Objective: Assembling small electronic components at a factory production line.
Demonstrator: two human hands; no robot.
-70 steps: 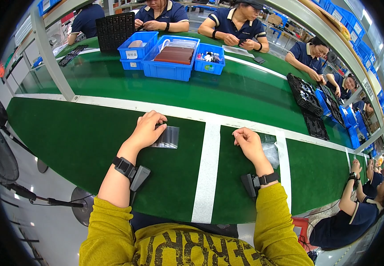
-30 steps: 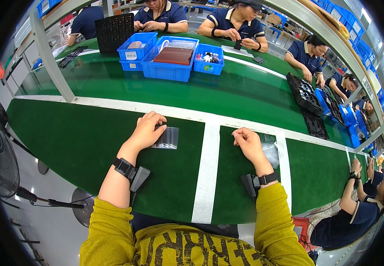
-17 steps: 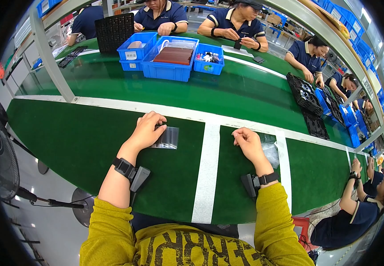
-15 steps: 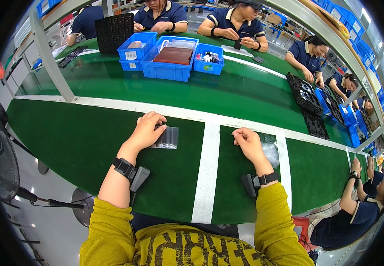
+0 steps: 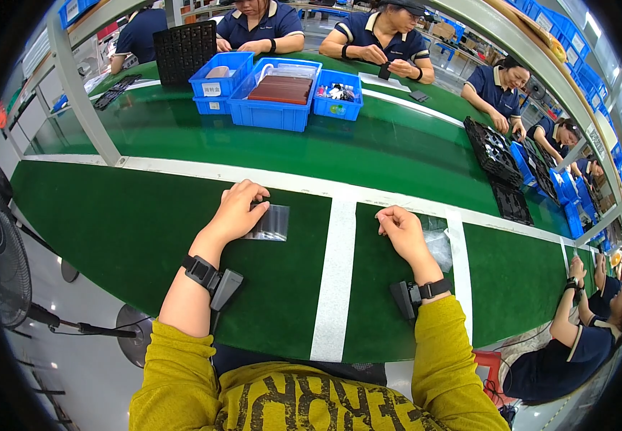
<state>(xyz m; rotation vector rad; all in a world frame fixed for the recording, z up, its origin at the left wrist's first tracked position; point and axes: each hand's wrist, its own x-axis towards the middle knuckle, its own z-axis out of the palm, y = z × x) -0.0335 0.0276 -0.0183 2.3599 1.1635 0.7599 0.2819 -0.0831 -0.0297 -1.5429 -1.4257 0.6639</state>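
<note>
My left hand (image 5: 238,210) rests on the dark green mat (image 5: 282,287), its fingers loosely bent and the thumb apart from them. Partly under and beside it lies a clear plastic bag (image 5: 274,223), flat on the mat; the hand does not visibly grip it. My right hand (image 5: 402,228) rests further right with loosely curled fingers and a gap between fingertip and thumb. Nothing shows in it. Just right of that hand, partly covered by it, lie more crumpled clear plastic bags (image 5: 439,248). Each wrist wears a black strap with a small dark device.
White strips (image 5: 334,280) divide the mat. Beyond a white border runs a green belt (image 5: 174,147) with blue bins (image 5: 271,115), one holding reddish-brown flat pieces. A metal post (image 5: 85,93) rises at left. Black trays (image 5: 494,154) stand right. Several co-workers sit around; a fan (image 5: 2,248) stands left.
Both my hands and the plastic bags stay where they were. Across the belt, one co-worker's hands have shifted slightly.
</note>
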